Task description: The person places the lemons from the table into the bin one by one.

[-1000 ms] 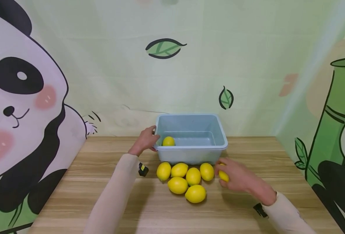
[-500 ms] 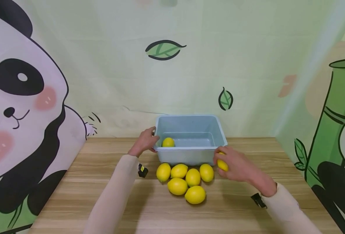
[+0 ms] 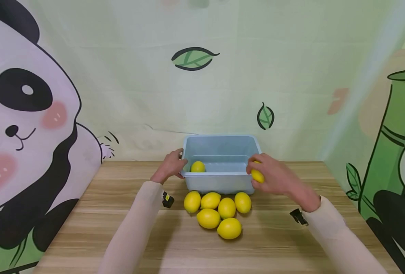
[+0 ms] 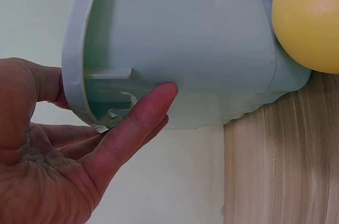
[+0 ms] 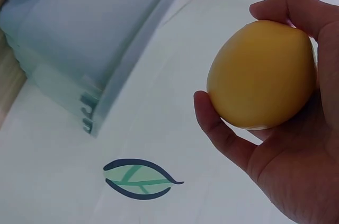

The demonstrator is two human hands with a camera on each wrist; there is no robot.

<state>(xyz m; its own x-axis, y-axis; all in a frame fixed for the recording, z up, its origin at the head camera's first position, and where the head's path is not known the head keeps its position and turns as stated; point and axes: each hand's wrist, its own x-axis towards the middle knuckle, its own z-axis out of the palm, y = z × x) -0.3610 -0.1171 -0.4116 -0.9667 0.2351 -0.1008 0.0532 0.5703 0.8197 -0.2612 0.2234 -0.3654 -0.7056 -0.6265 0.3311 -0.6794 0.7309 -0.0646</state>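
Eight lemons (image 3: 226, 207) are counted: six on the table, one in the container and one in hand. One container is noted, a light blue bin (image 3: 219, 182). It is placed upright at the far side of a wood-grain table (image 3: 120, 220), before a printed backdrop (image 3: 223, 91). Inside the bin, one lemon, the binned lemon (image 3: 197, 166), is found at the left end of the floor.

The six table lemons are grouped at the bin's near side. Four are set in a far row along the near wall, the third from the left placed slightly nearer; two are set in front of that row, the right one nearest of all. Whether the bin is touched by the far row cannot be told.

Two hands are recorded. By the left hand (image 3: 169, 165) the bin's left end is gripped at the rim, fingers and thumb clamped about it. By the right hand (image 3: 276, 177) the held lemon (image 3: 258, 175) is clamped between thumb and fingers, off the table, near the bin's right near corner. In the right wrist view, the held lemon is seen apart from the bin. Two outlined leaves (image 3: 195, 59) are counted on the far backdrop.
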